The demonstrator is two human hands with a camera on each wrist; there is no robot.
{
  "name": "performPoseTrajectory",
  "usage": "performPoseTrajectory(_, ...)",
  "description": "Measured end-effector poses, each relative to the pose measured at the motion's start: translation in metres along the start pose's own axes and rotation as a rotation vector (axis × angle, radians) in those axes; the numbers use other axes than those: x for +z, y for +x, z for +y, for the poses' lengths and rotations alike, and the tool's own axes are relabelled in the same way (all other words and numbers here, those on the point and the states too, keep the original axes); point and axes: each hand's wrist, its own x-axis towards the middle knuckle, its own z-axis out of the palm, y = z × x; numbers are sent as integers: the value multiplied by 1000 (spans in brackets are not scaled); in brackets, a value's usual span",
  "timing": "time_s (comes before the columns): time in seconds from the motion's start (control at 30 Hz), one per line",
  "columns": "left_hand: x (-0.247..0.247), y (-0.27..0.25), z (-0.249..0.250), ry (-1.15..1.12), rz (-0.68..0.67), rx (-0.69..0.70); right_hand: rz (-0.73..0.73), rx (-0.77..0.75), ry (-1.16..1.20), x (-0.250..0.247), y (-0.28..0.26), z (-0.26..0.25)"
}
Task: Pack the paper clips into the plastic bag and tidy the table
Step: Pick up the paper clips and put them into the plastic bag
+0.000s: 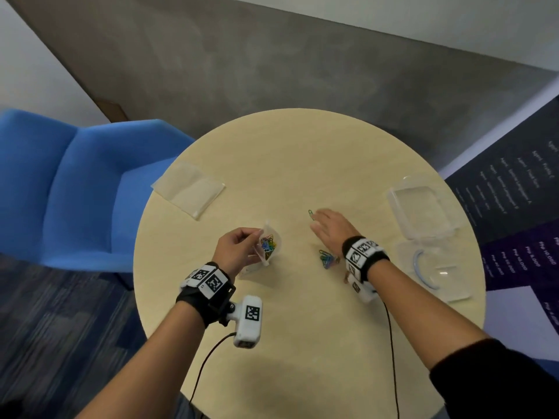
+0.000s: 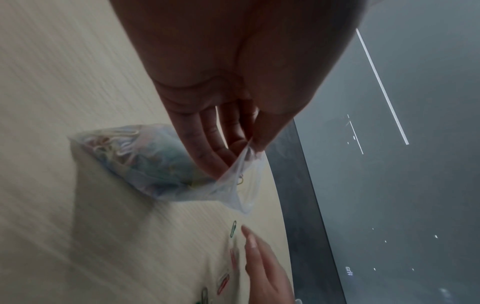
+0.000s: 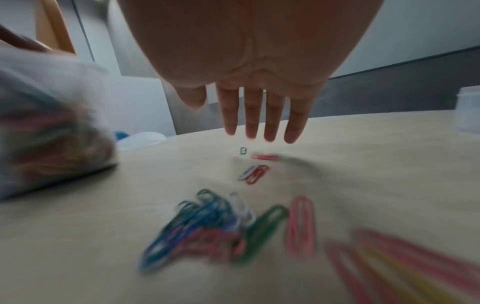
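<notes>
My left hand [image 1: 239,246] pinches the rim of a small clear plastic bag [image 1: 269,244] holding several coloured paper clips; the bag [image 2: 161,162] stands on the round table. My right hand [image 1: 329,226] hovers flat over the table with straight fingers [image 3: 262,121] and holds nothing. A single green clip [image 1: 311,214] lies just beyond its fingertips. A loose pile of coloured clips [image 1: 328,258] lies beside my right wrist; in the right wrist view these clips [image 3: 218,222] spread under the palm, with red ones [image 3: 257,173] further out.
A stack of empty plastic bags [image 1: 189,189] lies at the table's far left. An open clear plastic box [image 1: 420,207] and its lid [image 1: 435,267] sit at the right edge. A blue chair [image 1: 66,189] stands left of the beige table [image 1: 302,152].
</notes>
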Motion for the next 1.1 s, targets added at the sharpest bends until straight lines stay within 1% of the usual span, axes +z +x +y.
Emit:
performPoseTrajectory(0.03, -1, -1, -1, 4, 1, 2, -22, 7, -22, 2, 11, -1)
performPoseTrajectory(0.1, -3, -2, -3, 15, 2, 10, -122, 9, -112, 8, 24, -4)
performPoseTrajectory(0.17, -5, -2, -4, 21, -4, 21, -215, 9, -210, 11, 24, -5)
performPoseTrajectory(0.27, -6, 0, -2, 13, -2, 33, -271, -44, -303, 13, 4, 2)
performPoseTrajectory(0.4, -1, 2, -6, 5, 6, 24, -310, -93, -408, 23, -45, 12)
performPoseTrajectory(0.43, 1, 2, -8, 2, 5, 22, -302, -97, -428, 26, -56, 13)
performPoseTrajectory(0.47, 3, 2, -8, -1, 4, 20, -257, -111, -432, 32, -64, 14)
performPoseTrajectory(0.5, 5, 2, -9, -1, 5, 17, -172, -141, -419, 37, -71, 15)
performPoseTrajectory(0.6, 12, 3, -11, 26, 18, 11, -30, -213, -428, 49, -83, 17)
performPoseTrajectory(0.67, 14, 4, -12, 38, 24, 5, 11, -220, -410, 50, -84, 12)
performPoseTrajectory(0.73, 15, 3, -12, 47, 27, 3, 8, -223, -405, 43, -82, 2)
performPoseTrajectory(0.77, 15, 3, -12, 54, 26, 3, -23, -200, -379, 39, -79, -2)
performPoseTrajectory(0.83, 15, 2, -12, 68, 19, 3, -70, -167, -416, 36, -72, -4)
performPoseTrajectory(0.9, 15, 1, -13, 77, 11, 2, -67, -125, -398, 31, -66, -7)
performPoseTrajectory(0.97, 16, 0, -13, 88, 7, 2, -56, -33, -325, 25, -59, -8)
performPoseTrajectory(1.03, 20, -1, -13, 100, 7, 7, 14, 137, -126, 17, -54, -1)
performPoseTrajectory(1.1, 24, -3, -13, 87, 7, 12, 193, 352, 229, 12, -55, 10)
